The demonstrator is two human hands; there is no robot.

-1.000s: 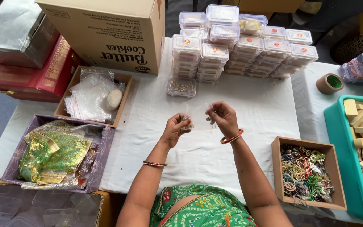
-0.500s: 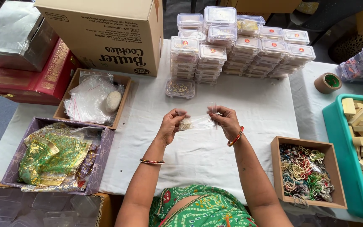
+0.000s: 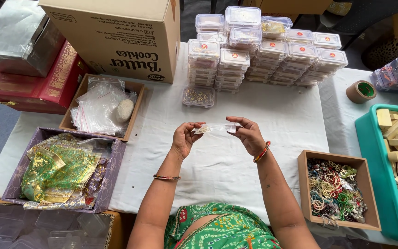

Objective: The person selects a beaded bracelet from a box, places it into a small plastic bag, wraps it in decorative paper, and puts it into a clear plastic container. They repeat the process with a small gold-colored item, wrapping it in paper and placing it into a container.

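Now | left hand (image 3: 184, 139), right hand (image 3: 248, 135) each pinch one clear pouch (image 3: 216, 128)

- We sit at a small packing workshop: past our fingers (image 3: 194, 130) rise stacks of clear lidded boxes (image 3: 263, 44) on a white-covered table (image 3: 236, 157).
- Right of our fingers, an open box of beaded jewellery (image 3: 335, 189).
- Left of them, a tray of zip bags (image 3: 100, 108) and a cardboard carton (image 3: 116, 32).
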